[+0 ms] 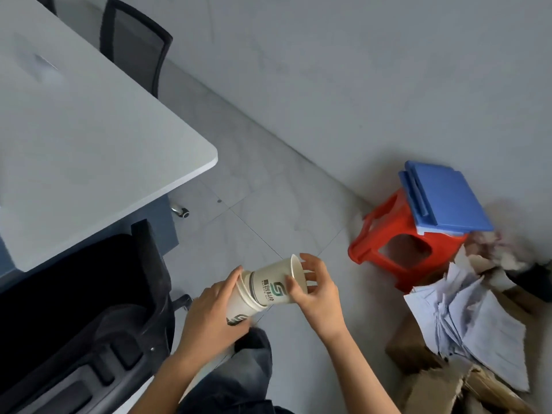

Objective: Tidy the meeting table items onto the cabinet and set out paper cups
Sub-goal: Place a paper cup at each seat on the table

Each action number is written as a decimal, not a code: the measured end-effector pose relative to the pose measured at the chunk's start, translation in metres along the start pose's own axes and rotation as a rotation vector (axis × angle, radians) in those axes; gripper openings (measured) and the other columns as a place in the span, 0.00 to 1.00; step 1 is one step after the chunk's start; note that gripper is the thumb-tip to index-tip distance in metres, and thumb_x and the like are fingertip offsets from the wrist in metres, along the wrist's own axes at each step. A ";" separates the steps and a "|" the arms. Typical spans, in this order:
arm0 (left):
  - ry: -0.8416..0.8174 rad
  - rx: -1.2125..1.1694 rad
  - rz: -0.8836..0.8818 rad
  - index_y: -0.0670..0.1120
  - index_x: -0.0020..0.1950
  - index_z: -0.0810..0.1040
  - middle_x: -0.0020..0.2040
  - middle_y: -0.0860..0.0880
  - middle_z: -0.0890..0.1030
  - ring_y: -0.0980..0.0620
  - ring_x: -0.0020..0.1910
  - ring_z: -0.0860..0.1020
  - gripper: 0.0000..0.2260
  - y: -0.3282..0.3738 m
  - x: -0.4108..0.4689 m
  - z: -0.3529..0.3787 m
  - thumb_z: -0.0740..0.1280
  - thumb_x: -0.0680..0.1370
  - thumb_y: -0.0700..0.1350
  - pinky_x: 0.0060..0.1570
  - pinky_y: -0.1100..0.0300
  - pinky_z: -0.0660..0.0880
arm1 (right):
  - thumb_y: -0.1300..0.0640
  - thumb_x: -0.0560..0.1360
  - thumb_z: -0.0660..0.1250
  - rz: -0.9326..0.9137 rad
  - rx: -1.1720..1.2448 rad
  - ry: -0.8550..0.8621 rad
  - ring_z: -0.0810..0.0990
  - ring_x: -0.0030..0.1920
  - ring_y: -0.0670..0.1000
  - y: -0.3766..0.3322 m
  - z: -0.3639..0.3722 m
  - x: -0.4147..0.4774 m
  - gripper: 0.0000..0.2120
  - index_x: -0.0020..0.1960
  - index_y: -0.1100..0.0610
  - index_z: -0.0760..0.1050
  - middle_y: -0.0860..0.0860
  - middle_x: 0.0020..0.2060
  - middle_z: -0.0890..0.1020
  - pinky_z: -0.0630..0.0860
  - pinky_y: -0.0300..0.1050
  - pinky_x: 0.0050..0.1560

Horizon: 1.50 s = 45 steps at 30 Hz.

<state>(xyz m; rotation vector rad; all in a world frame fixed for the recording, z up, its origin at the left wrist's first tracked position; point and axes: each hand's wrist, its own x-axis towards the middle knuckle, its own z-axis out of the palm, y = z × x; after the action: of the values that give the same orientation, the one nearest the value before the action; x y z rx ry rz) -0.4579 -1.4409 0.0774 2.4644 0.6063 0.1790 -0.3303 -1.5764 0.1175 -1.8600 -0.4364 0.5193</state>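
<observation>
A short stack of white paper cups (268, 286) with a green and grey logo lies sideways in front of me, above the floor, its open mouth facing right. My left hand (215, 315) grips the lower cups of the stack. My right hand (313, 289) pinches the outermost cup, thumb on its printed side and fingers reaching into its rim. The grey meeting table (89, 138) fills the upper left, with its rounded corner near the middle of the view.
A black office chair (80, 324) stands at the lower left and another (134, 43) at the table's far side. A red plastic stool (397, 243) topped by blue boards (445, 195) sits right, beside a torn cardboard box (433, 380) of white papers (478, 324).
</observation>
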 end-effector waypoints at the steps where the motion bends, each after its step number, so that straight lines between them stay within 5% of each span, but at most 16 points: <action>1: 0.014 -0.010 -0.023 0.54 0.67 0.59 0.46 0.45 0.81 0.44 0.42 0.80 0.42 0.001 0.017 0.001 0.77 0.59 0.47 0.37 0.54 0.76 | 0.45 0.61 0.67 -0.002 -0.014 0.001 0.77 0.44 0.38 -0.002 -0.003 0.016 0.16 0.47 0.38 0.67 0.43 0.46 0.77 0.75 0.29 0.37; 6: 0.102 -0.053 -0.062 0.52 0.70 0.61 0.50 0.45 0.80 0.46 0.45 0.79 0.39 0.008 0.110 0.000 0.75 0.63 0.46 0.42 0.60 0.69 | 0.45 0.63 0.69 -0.040 -0.029 0.020 0.77 0.46 0.43 -0.021 -0.027 0.099 0.16 0.48 0.41 0.68 0.50 0.49 0.77 0.74 0.28 0.34; 8: 0.134 -0.135 -0.106 0.52 0.71 0.60 0.55 0.48 0.78 0.48 0.49 0.76 0.36 0.015 0.147 -0.006 0.73 0.66 0.48 0.45 0.62 0.67 | 0.56 0.70 0.70 -0.052 -0.007 0.060 0.76 0.44 0.43 -0.030 -0.040 0.133 0.13 0.49 0.46 0.69 0.47 0.46 0.76 0.73 0.26 0.33; 14: 0.218 -0.319 -0.292 0.54 0.69 0.59 0.53 0.55 0.73 0.50 0.50 0.74 0.35 0.012 0.197 -0.016 0.68 0.64 0.52 0.47 0.54 0.74 | 0.59 0.72 0.68 0.026 -0.059 0.116 0.75 0.43 0.41 -0.014 -0.053 0.204 0.12 0.51 0.49 0.69 0.50 0.49 0.77 0.73 0.26 0.36; 18: 0.340 -0.350 -0.511 0.54 0.72 0.55 0.56 0.54 0.72 0.48 0.52 0.75 0.37 -0.013 0.199 -0.024 0.71 0.68 0.45 0.49 0.52 0.74 | 0.57 0.70 0.70 0.006 -0.209 -0.057 0.76 0.49 0.52 -0.018 -0.030 0.259 0.16 0.55 0.50 0.70 0.53 0.54 0.74 0.73 0.38 0.45; 23: 0.561 -0.457 -0.811 0.52 0.69 0.60 0.43 0.55 0.75 0.49 0.38 0.76 0.34 -0.035 0.187 -0.043 0.73 0.68 0.42 0.29 0.65 0.74 | 0.56 0.68 0.71 -0.064 -0.292 -0.297 0.71 0.54 0.50 -0.044 0.015 0.307 0.23 0.61 0.52 0.69 0.47 0.54 0.67 0.74 0.44 0.50; 28: 0.736 -0.386 -1.028 0.47 0.68 0.62 0.47 0.49 0.74 0.47 0.42 0.73 0.33 -0.039 0.172 -0.061 0.74 0.67 0.40 0.40 0.58 0.68 | 0.55 0.66 0.73 -0.238 -0.363 -0.633 0.67 0.58 0.49 -0.061 0.088 0.328 0.27 0.63 0.52 0.68 0.47 0.56 0.68 0.69 0.41 0.53; 33: 0.835 -0.356 -1.260 0.46 0.68 0.61 0.50 0.45 0.77 0.43 0.44 0.76 0.35 -0.062 0.138 -0.080 0.75 0.66 0.45 0.42 0.54 0.73 | 0.48 0.64 0.71 -0.387 -0.297 -0.816 0.65 0.63 0.51 -0.087 0.175 0.314 0.32 0.65 0.51 0.65 0.47 0.61 0.63 0.67 0.40 0.56; 45: 1.112 -0.348 -1.317 0.50 0.66 0.62 0.52 0.50 0.77 0.44 0.49 0.79 0.35 -0.122 0.097 -0.135 0.75 0.65 0.49 0.45 0.54 0.75 | 0.54 0.69 0.71 -0.788 -0.552 -1.015 0.64 0.65 0.57 -0.140 0.374 0.273 0.31 0.68 0.55 0.63 0.57 0.65 0.66 0.66 0.45 0.60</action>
<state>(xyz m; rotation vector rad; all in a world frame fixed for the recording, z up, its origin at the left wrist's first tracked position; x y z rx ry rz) -0.4529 -1.2385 0.1164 1.0348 2.2039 0.9740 -0.3132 -1.0929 0.0976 -1.5850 -2.0474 0.8012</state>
